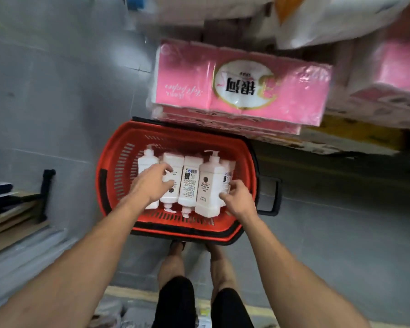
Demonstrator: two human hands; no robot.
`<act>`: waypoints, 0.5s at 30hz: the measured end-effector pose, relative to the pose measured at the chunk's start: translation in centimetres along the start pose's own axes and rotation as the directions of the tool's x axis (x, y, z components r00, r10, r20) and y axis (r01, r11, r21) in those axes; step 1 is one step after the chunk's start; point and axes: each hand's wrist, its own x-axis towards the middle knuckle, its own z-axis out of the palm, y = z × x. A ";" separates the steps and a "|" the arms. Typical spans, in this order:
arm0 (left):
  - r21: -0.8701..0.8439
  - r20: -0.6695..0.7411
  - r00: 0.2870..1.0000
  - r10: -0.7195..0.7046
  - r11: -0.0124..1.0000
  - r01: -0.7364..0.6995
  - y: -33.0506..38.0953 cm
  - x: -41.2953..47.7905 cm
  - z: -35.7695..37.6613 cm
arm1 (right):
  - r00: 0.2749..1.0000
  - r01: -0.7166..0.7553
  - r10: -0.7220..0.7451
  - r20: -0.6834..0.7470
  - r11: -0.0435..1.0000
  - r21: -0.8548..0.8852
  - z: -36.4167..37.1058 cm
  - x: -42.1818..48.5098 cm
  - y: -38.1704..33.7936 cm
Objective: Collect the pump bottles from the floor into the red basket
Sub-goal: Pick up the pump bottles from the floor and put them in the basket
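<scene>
Grey floor (341,233) shows no strays — five pump bottles (189,183) fill the red basket (118,166), my left hand (152,183) spread on them, right hand (237,197) pinching the rightmost bottle (227,177).

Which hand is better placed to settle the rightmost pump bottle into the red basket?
Probably the right hand: its fingers curl on the rightmost pump bottle in the red basket. The left hand is over the second pump bottle, further left.
</scene>
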 end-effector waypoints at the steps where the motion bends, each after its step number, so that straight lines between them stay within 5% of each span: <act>1: 0.036 -0.016 0.997 0.076 0.996 -0.075 2.0 -1.6 -1.4 | 1.000 0.019 -0.019 -0.025 1.000 0.006 -1.6 -1.8 -0.8; 7: 0.304 -0.068 0.907 0.415 0.875 -0.377 13.3 -12.3 -8.1 | 0.977 0.117 -0.123 -0.175 0.992 -0.041 -9.8 -13.5 -3.4; 15: 0.560 0.073 0.783 0.618 0.624 -0.545 21.0 -23.3 -8.0 | 0.959 0.091 -0.062 -0.276 0.991 0.094 -14.1 -26.2 0.9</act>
